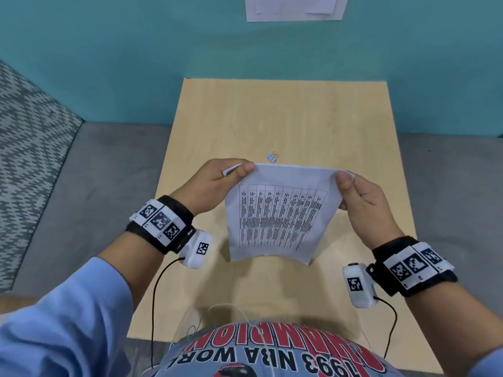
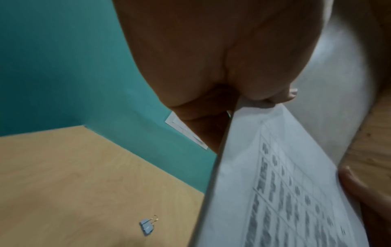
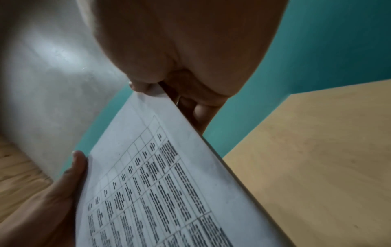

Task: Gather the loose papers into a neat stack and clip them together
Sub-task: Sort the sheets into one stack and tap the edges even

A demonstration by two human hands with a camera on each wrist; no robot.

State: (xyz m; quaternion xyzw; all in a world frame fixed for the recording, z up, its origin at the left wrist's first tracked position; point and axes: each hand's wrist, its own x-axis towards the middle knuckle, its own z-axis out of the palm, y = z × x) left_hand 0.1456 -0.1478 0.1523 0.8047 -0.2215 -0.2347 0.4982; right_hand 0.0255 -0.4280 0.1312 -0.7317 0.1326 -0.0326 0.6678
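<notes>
Left hand (image 1: 215, 183) and right hand (image 1: 364, 197) each pinch an upper corner of the paper stack (image 1: 277, 213); both grips narrow. Binder clip (image 1: 272, 157) lies on bench (image 1: 272, 118) just beyond left grip.

Head view: you look steeply down over the table (image 1: 285, 118). Wrist views: close along each palm; all share the papers (image 1: 277, 213).
</notes>
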